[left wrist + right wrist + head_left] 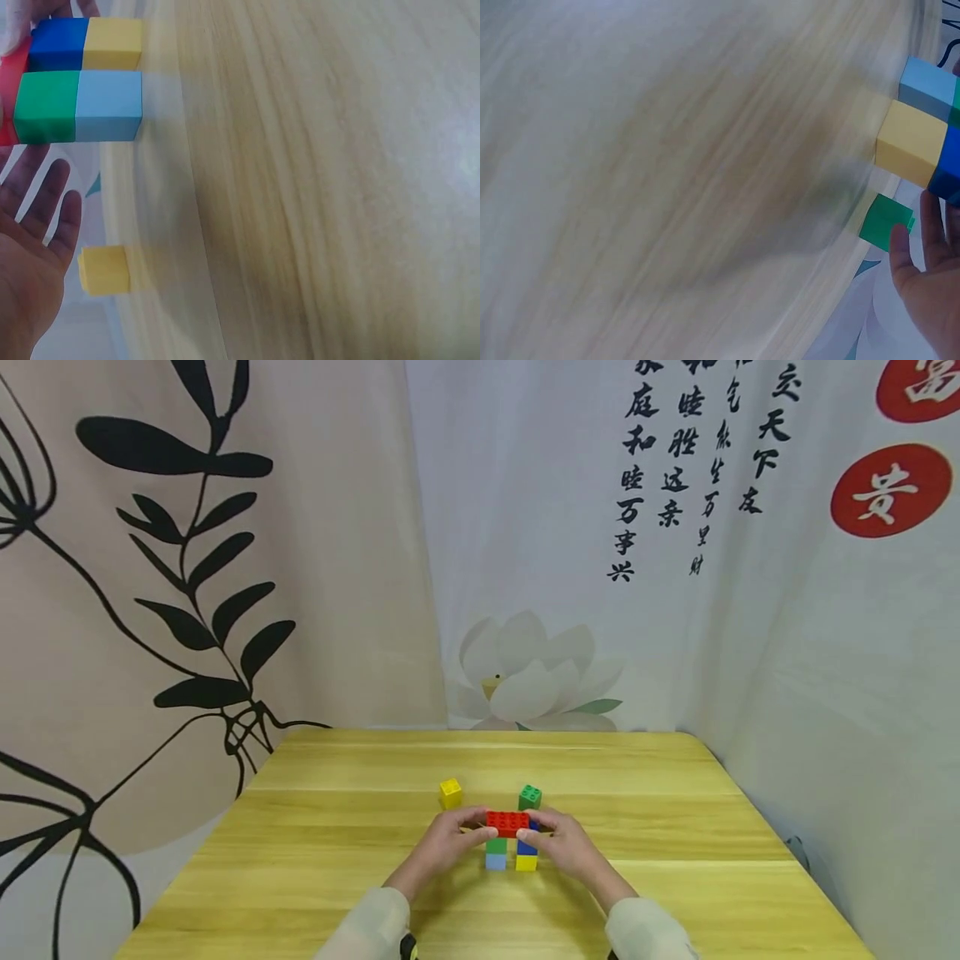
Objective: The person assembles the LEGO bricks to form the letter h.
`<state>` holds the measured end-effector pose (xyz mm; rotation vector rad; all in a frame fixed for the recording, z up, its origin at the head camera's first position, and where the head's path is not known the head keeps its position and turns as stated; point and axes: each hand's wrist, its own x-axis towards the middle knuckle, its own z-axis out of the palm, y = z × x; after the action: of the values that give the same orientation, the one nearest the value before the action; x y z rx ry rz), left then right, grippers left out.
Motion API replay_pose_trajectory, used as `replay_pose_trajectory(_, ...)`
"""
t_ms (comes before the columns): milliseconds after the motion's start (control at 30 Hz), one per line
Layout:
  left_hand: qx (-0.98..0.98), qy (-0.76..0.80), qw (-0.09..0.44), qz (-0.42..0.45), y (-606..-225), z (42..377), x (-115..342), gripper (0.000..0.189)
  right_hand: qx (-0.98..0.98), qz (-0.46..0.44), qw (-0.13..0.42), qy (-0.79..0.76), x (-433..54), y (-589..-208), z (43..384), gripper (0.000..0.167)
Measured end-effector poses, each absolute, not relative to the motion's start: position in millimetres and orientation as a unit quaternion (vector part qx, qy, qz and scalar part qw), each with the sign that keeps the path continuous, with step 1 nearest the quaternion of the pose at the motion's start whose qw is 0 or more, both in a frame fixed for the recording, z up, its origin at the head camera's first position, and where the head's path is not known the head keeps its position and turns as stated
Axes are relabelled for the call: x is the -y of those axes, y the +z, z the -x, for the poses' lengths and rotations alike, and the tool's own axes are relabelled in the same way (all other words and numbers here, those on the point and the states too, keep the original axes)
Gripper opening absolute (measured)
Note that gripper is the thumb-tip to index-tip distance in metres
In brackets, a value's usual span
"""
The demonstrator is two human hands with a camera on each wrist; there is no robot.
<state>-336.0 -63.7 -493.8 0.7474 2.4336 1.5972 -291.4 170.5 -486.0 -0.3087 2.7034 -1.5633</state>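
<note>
Both hands pinch a red brick, left hand at its left end and right hand at its right end. The brick lies level across the tops of two short stacks standing side by side. On the left, a green brick sits on a light blue brick. The right stack has a blue brick on a yellow brick. In the left wrist view the red brick meets the green and blue ones. The left hand's other fingers extend loosely beyond the brick.
Behind the left hand a loose yellow brick stands on the wooden table. A loose green brick stands behind the right hand. Printed curtains hang beyond the table's far edge and along its sides.
</note>
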Motion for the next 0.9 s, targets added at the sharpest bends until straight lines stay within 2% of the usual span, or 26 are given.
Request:
replay_pose_trajectory(300,-0.800,0.554,0.046,-0.227,-496.6,338.1,67.5,0.045,-0.860,0.115,-0.007,-0.497,-164.2,-487.0,297.5,0.053)
replay_pose_trajectory(533,-0.792,0.565,0.045,-0.226,-498.3,338.7,71.0,0.038,-0.864,0.111,-0.011,-0.491,-159.6,-488.1,299.4,0.054)
replay_pose_trajectory(900,-0.798,0.549,0.053,-0.241,-499.4,336.2,73.9,0.039,-0.859,0.113,-0.017,-0.499,-158.8,-496.0,296.1,0.053)
